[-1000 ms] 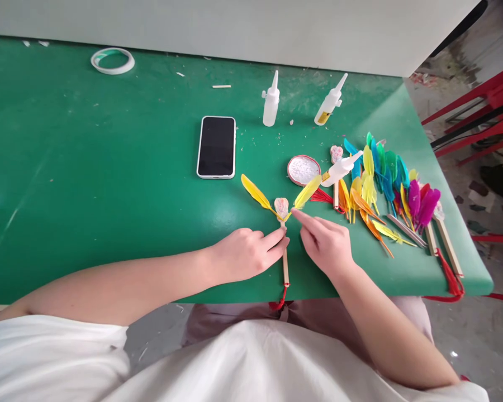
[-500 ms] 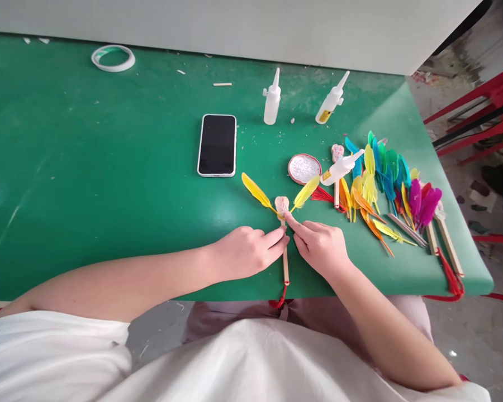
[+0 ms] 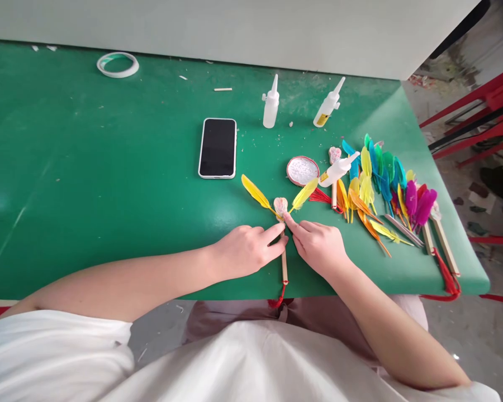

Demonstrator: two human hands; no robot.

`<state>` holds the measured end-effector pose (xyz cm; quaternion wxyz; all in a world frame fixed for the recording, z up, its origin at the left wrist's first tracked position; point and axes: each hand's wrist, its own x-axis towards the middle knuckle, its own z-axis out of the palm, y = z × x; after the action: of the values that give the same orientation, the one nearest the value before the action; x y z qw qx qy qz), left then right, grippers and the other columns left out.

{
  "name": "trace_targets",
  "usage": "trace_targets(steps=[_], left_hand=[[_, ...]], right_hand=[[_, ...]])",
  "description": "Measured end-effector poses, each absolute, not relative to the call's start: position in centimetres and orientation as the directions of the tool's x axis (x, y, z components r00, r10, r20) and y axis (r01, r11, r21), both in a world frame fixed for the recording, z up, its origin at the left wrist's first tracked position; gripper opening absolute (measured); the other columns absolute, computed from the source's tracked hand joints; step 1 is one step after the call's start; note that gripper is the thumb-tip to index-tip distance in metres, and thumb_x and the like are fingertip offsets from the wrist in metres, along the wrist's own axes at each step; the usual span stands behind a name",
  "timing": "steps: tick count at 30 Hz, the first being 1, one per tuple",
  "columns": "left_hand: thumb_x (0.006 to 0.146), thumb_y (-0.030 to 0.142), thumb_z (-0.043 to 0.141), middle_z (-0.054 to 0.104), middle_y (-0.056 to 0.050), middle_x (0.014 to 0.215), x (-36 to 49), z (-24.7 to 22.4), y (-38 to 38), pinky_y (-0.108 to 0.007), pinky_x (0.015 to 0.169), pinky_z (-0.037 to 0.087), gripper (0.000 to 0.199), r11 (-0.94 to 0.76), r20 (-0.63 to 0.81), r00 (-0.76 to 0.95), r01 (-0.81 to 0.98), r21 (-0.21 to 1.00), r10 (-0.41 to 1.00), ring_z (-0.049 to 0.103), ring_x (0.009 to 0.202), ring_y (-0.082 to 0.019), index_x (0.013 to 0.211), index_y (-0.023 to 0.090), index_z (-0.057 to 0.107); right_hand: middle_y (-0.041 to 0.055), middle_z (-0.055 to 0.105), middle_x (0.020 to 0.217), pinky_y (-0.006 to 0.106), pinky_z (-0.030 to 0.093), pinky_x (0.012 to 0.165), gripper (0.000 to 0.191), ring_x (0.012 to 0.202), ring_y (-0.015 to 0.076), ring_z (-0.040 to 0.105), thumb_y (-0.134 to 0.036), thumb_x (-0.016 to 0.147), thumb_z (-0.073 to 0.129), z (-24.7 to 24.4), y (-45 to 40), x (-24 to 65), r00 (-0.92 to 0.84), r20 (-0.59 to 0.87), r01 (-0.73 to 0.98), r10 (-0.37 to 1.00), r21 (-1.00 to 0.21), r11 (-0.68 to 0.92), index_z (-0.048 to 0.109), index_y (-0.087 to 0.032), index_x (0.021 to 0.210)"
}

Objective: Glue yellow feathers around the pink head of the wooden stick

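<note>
**Two yellow feathers in place on one stick, a whole pile lying loose**

So the wooden stick (image 3: 284, 268) is at the near edge of the green table (image 3: 151, 206), right in front of the person, its red tassel (image 3: 278, 300) hanging over the edge. The left hand (image 3: 243, 250) is grasping it just below the pinkish head (image 3: 280, 205). The right hand (image 3: 321, 244) has its index finger out, touching the base of that head, other fingers curled; can't tell if it's pinching anything.

Progress-wise, I'd call this one well along: a yellow feather (image 3: 255, 191) and a second yellow feather (image 3: 305, 192) spread out either side like wings (kinda cute, honestly). Whether they're really stuck on, I can't tell, fingertips in the way.

As for what's left, the colorful feathers (image 3: 388, 167) lie loose off to the right. The stick under the tipped bottle (image 3: 336, 172) and the two sticks (image 3: 446, 245) near the table's right edge don't show a matching pair of wings, as far as I can see.
</note>
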<state>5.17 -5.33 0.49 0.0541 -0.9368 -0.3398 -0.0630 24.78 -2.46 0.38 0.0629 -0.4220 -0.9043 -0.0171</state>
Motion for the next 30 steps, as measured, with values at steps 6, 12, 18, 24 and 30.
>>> trace_targets(steps=[6,12,18,24,30], left_hand=[[0.085,0.016,0.040,0.050,-0.008,0.119,5.2,0.2,-5.3,-0.024,0.050,0.042,0.030,-0.765,0.159,0.761,0.643,-0.047,0.629,0.057,0.066,-0.010,0.112,0.021,0.051],[0.085,0.015,0.039,0.050,-0.007,0.117,5.1,0.3,-5.4,-0.024,0.050,0.042,0.033,-0.756,0.149,0.753,0.653,-0.044,0.641,0.054,0.064,-0.009,0.115,0.022,0.049],[0.085,0.016,0.039,0.049,-0.007,0.116,5.1,0.2,-5.4,-0.024,0.048,0.042,0.032,-0.754,0.169,0.749,0.655,-0.043,0.641,0.054,0.063,-0.009,0.113,0.021,0.051],[0.086,0.017,0.040,0.053,-0.006,0.112,5.2,0.1,-5.3,-0.022,0.048,0.041,0.029,-0.756,0.191,0.745,0.654,-0.022,0.639,0.054,0.062,-0.008,0.111,0.021,0.053],[0.087,0.017,0.038,0.060,-0.003,0.105,4.9,0.3,-4.4,-0.020,0.054,0.045,0.027,-0.758,0.331,0.705,0.650,0.051,0.627,0.060,0.071,-0.009,0.105,0.021,0.058]], right_hand=[[-0.0022,0.052,0.056,0.023,0.026,0.047,0.041,0.050,0.0071,0.045,-0.016,0.085,0.035,0.3,-2.5,25.0,-0.587,0.200,0.778,0.784,-0.129,0.615,0.054,-0.022,0.121],[-0.0020,0.052,0.055,0.022,0.028,0.048,0.038,0.049,0.0068,0.044,-0.017,0.086,0.036,0.1,-2.7,25.0,-0.613,0.231,0.747,0.756,-0.143,0.649,0.059,-0.024,0.115],[-0.0018,0.052,0.055,0.023,0.027,0.048,0.037,0.049,0.0071,0.043,-0.017,0.085,0.037,0.0,-2.7,25.0,-0.610,0.222,0.749,0.760,-0.149,0.645,0.061,-0.024,0.113],[-0.0014,0.052,0.054,0.022,0.026,0.047,0.039,0.049,0.0077,0.044,-0.016,0.085,0.036,0.2,-2.4,24.9,-0.605,0.158,0.760,0.780,-0.175,0.626,0.061,-0.026,0.113],[-0.0013,0.055,0.058,0.021,0.028,0.048,0.040,0.052,0.0081,0.048,-0.016,0.083,0.038,0.5,-2.2,25.0,-0.588,0.070,0.775,0.806,-0.236,0.586,0.059,-0.028,0.115]])
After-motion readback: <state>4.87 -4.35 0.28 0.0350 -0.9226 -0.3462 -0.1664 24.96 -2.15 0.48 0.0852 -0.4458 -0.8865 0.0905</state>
